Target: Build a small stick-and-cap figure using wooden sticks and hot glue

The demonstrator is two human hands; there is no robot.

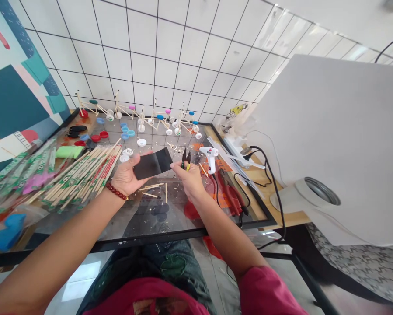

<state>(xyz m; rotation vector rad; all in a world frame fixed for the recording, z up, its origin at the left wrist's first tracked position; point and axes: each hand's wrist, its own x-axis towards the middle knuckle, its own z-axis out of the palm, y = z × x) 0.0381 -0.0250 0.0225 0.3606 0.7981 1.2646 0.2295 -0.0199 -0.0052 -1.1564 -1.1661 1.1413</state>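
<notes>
My left hand [126, 177] grips a thin, flat black rectangular sheet [153, 164] by its left end, thumb on top. Closed around small black-bladed snips [186, 158] with a yellow handle, my right hand [190, 178] has its thumb and finger at the sheet's right corner. The blades point up and away from me, beside the sheet. Below the sheet, several short wooden sticks [166, 192] lie on the glass tabletop [117, 227].
Bundled wooden chopsticks [85, 175] cover the left side. Bottle caps [127, 131] and small stick models with cap wheels [178, 124] stand along the back. To the right are a white glue gun [210, 158], red-handled pliers [231, 192] and cables [275, 175].
</notes>
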